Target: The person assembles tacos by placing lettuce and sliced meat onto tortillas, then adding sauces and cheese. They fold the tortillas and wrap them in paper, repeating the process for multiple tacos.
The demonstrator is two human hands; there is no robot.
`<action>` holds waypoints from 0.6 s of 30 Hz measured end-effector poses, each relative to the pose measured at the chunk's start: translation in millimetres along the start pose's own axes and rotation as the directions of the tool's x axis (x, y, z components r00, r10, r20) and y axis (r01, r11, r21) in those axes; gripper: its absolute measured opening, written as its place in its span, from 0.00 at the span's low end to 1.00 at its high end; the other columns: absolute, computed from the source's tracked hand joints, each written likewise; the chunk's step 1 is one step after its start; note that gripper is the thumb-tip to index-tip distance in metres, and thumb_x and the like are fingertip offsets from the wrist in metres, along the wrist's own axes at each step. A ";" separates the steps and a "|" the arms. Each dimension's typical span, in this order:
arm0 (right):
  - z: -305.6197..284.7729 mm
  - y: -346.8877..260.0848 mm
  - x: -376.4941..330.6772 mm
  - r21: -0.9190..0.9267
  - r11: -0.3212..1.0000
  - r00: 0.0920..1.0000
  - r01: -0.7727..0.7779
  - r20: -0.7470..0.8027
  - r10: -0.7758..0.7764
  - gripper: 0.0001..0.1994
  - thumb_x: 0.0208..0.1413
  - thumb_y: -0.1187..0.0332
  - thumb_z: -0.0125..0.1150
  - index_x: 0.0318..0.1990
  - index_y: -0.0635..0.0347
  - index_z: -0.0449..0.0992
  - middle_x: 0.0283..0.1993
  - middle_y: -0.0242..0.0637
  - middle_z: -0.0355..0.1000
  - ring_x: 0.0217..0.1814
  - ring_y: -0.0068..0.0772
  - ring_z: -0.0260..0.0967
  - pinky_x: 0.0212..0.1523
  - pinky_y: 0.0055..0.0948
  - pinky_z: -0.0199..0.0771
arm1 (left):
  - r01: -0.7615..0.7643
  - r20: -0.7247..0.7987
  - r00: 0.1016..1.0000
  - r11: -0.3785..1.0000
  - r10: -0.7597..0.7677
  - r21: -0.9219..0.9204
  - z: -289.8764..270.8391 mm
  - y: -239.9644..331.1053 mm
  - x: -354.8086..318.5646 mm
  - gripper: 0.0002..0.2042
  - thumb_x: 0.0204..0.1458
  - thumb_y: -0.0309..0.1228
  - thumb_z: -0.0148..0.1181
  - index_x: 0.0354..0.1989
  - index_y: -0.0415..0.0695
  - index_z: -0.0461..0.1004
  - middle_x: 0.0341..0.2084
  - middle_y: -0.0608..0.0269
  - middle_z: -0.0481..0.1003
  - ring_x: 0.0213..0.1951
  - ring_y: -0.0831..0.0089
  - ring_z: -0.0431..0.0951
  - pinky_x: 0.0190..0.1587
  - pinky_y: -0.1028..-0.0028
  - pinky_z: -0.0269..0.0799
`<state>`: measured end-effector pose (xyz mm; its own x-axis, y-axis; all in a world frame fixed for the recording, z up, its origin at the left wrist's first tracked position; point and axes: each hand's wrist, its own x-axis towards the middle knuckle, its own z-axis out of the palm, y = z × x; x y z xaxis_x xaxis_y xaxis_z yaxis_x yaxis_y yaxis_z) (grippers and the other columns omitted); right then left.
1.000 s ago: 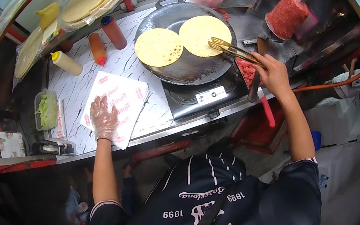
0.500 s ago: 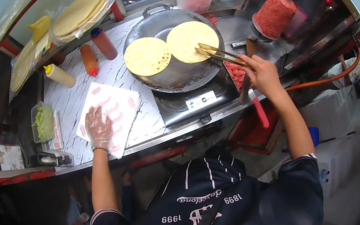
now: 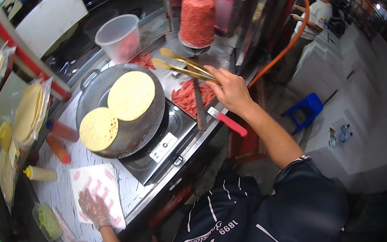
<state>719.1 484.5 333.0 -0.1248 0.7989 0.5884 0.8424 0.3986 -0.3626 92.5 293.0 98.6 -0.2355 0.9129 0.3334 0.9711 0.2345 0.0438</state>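
My left hand (image 3: 94,208), in a clear plastic glove, lies flat with spread fingers on white printed wrapping paper (image 3: 105,182). In my right hand (image 3: 230,90), which is bare, are brass-coloured tongs (image 3: 185,66). Their tips are apart and hold nothing, above the tray of shredded reddish meat (image 3: 184,96). Two flatbreads, a larger one (image 3: 132,95) and a smaller browned one (image 3: 98,129), lie side by side on the round dark griddle pan (image 3: 149,127). Below the tongs rest a dark long-handled tool (image 3: 199,105) and a knife with a red handle (image 3: 229,123).
A meat cone (image 3: 197,20) stands on a spit behind the tray. Near the pan is a translucent bucket (image 3: 120,34). Sauce bottles (image 3: 41,174), a lettuce container (image 3: 47,222) and bagged flatbreads (image 3: 27,113) are at left. A person (image 3: 320,12) is far right.
The view has swung to the right. My right hand has carried the tongs off the larger flatbread, over to the meat tray. My left hand stays on the paper.
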 end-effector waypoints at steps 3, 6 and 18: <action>-13.8 22.0 -15.7 -0.085 0.988 0.989 -0.129 -0.084 0.122 0.19 0.66 0.65 0.64 0.64 0.54 0.78 0.40 0.48 0.77 0.41 0.59 0.78 0.41 0.52 0.77 | 0.030 0.027 0.999 0.999 -0.029 -0.017 -6.9 3.4 -1.7 0.27 0.67 0.38 0.56 0.73 0.44 0.68 0.73 0.46 0.66 0.75 0.51 0.62 0.81 0.53 0.49; -16.6 44.7 -21.8 -0.170 0.964 0.978 -0.204 -0.081 0.192 0.18 0.67 0.65 0.63 0.63 0.54 0.79 0.40 0.48 0.77 0.42 0.59 0.79 0.42 0.53 0.78 | 0.055 0.016 0.998 0.998 -0.056 0.016 -11.0 7.8 -3.2 0.26 0.66 0.38 0.58 0.72 0.45 0.70 0.72 0.47 0.66 0.74 0.51 0.63 0.80 0.54 0.52; 11.6 53.4 8.7 -0.167 0.955 0.969 -0.247 -0.074 0.237 0.20 0.68 0.60 0.62 0.64 0.48 0.79 0.44 0.46 0.80 0.40 0.59 0.81 0.43 0.54 0.83 | 0.126 0.042 0.991 0.992 -0.126 -0.010 -4.8 6.6 2.5 0.27 0.62 0.36 0.61 0.70 0.43 0.71 0.71 0.46 0.68 0.73 0.48 0.64 0.78 0.54 0.56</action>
<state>756.9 518.0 310.3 0.1180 0.8349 0.5375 0.9225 0.1082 -0.3706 98.5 295.2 104.2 -0.3572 0.8895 0.2850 0.9339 0.3446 0.0952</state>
